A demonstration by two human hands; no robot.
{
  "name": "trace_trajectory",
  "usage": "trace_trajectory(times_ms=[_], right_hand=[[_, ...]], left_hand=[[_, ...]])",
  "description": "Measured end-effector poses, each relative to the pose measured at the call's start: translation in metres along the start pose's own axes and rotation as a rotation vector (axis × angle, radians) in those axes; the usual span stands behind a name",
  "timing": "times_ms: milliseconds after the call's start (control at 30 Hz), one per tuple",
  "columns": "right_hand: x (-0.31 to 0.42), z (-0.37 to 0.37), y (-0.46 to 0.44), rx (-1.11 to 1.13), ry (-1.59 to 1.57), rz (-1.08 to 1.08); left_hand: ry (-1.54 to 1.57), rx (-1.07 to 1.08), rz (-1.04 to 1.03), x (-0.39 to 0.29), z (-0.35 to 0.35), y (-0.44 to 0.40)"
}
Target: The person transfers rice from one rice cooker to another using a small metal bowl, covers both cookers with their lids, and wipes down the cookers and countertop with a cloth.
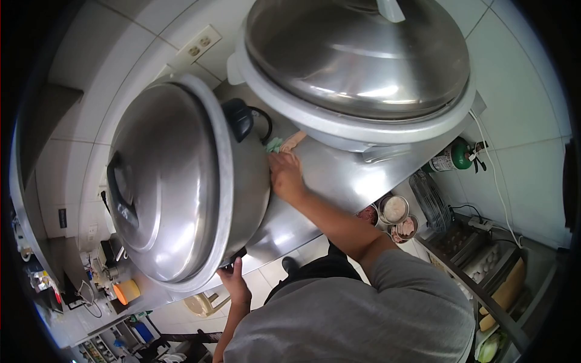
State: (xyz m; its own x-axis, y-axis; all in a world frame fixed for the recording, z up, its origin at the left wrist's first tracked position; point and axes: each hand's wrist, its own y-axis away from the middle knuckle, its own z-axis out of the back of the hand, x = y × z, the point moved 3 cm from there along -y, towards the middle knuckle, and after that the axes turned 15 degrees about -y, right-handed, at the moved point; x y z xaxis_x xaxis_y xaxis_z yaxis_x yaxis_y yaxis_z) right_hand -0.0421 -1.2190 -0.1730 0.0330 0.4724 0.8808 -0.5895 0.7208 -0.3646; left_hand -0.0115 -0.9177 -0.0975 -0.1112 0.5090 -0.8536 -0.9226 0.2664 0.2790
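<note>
A large lidded metal pot stands on the left of the steel counter, leaning in this wide view; I cannot tell if it is really tilted. My left hand grips the dark side handle at its near edge. Between this pot and a second big lidded pot, my right hand reaches down to the counter. Its fingers are closed on a crumpled cloth, pinkish with a green part, close to the first pot's wall. The fingertips are partly hidden.
Behind the pots is a tiled wall with a power outlet. To the right are a green cylinder, a fan, bowls of food and a shelf with eggs. An orange container stands at left.
</note>
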Motion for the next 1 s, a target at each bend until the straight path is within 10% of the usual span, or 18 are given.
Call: trace_trajectory(times_ms=[200,567,633,833,1000], right_hand=[[0.015,0.029,-0.006,0.363,-0.098,-0.087],[-0.025,0.011,-0.170,-0.107,-0.139,-0.166],[-0.144,-0.065,-0.178,-0.156,0.134,0.075],[-0.103,-0.041,-0.183,0.224,-0.002,-0.159],[-0.094,-0.032,-0.182,0.103,-0.235,-0.318]], left_hand=[[-0.112,0.014,0.068,-0.003,0.022,-0.008],[-0.210,0.122,0.047,-0.008,0.036,-0.001],[-0.331,0.155,0.107,0.010,0.056,0.003],[-0.306,-0.007,0.382,0.069,0.106,0.031],[-0.296,-0.033,0.480,0.094,0.124,0.035]])
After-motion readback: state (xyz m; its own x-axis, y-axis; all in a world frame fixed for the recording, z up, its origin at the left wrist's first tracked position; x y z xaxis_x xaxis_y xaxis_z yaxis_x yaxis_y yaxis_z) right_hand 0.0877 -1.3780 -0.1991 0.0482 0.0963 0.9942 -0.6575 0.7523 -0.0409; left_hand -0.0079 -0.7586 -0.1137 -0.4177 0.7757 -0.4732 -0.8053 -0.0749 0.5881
